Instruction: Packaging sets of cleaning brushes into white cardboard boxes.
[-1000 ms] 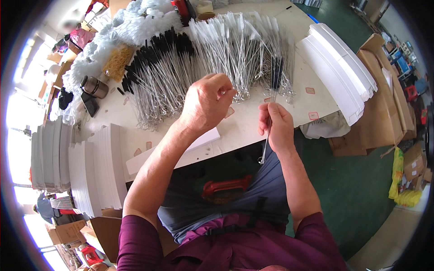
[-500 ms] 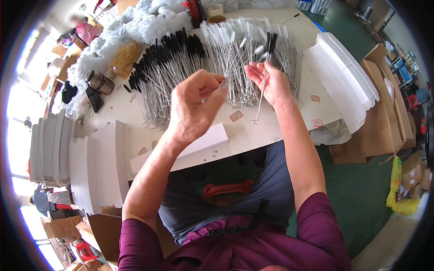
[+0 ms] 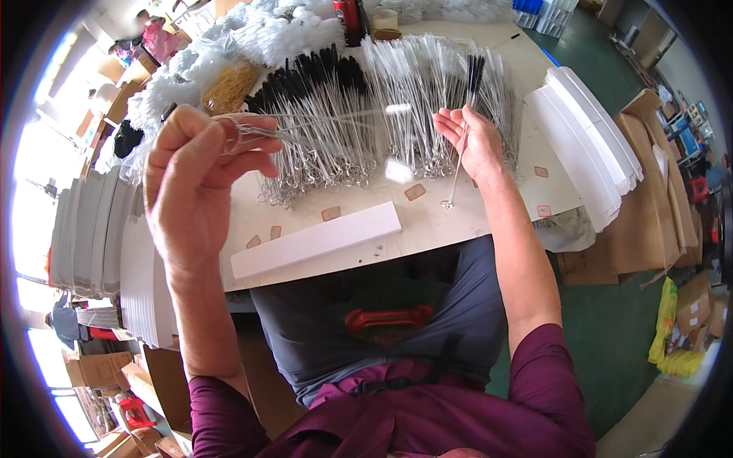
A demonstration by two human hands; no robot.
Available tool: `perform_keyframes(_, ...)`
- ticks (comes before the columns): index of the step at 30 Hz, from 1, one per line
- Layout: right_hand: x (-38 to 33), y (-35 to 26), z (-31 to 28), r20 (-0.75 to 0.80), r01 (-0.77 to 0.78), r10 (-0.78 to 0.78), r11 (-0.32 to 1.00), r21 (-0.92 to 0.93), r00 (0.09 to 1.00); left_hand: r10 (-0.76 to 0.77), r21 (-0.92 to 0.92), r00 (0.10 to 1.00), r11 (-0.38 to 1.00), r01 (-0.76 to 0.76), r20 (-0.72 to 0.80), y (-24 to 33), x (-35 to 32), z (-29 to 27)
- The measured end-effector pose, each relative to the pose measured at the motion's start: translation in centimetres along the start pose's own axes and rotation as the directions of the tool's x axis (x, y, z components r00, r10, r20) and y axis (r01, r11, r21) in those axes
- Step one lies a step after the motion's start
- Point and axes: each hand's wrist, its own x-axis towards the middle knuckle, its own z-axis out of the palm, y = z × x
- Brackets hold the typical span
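Observation:
My left hand [image 3: 195,183], raised at the left, pinches the looped ends of thin wire brushes with white bristles [image 3: 398,109], which point right and are blurred. How many it holds I cannot tell. In my right hand [image 3: 479,145] are black-bristled wire brushes [image 3: 475,72], bristles up, with a loop end hanging below the palm. Behind my hands a pile of black wire brushes [image 3: 317,80] lies beside a pile of white wire brushes [image 3: 412,65], loops toward me. Before them a long white carton [image 3: 317,240] lies flat on the table [image 3: 366,200].
Stacks of white cartons stand at the left [image 3: 84,237] and the table's right edge [image 3: 584,145]. Clear plastic bags [image 3: 267,38], yellow rubber bands [image 3: 230,88] and a red-and-black can [image 3: 347,19] are at the back. Cardboard [image 3: 634,198] leans at the right.
My left hand has moved left and nearer, drawing white-bristled brushes away from the pile by their loops. The long white carton is now uncovered. My right hand still holds the black brushes.

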Motion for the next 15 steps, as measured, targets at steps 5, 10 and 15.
perform_keyframes(5, -3.6, -3.0, 2.7, 0.321, 0.253, -0.140, 0.904, -0.344, 0.937, -0.082, -0.100, 0.980, 0.990, 0.101, 0.179, 2.6, -1.4, -2.5)
perform_keyframes(10, -9.9, -4.8, 9.0, 0.600, 0.183, 0.129, 0.884, -0.431, 0.790, -0.173, -0.409, 0.967, 0.881, 0.236, 0.186, 2.7, -1.9, -1.7)
perform_keyframes(15, -14.2, -3.1, 10.7, 0.704, -0.290, 0.513, 0.859, -0.423, 0.491, -0.299, -0.209, 0.939, 0.920, 0.330, 0.167, -1.3, -2.1, -0.7)
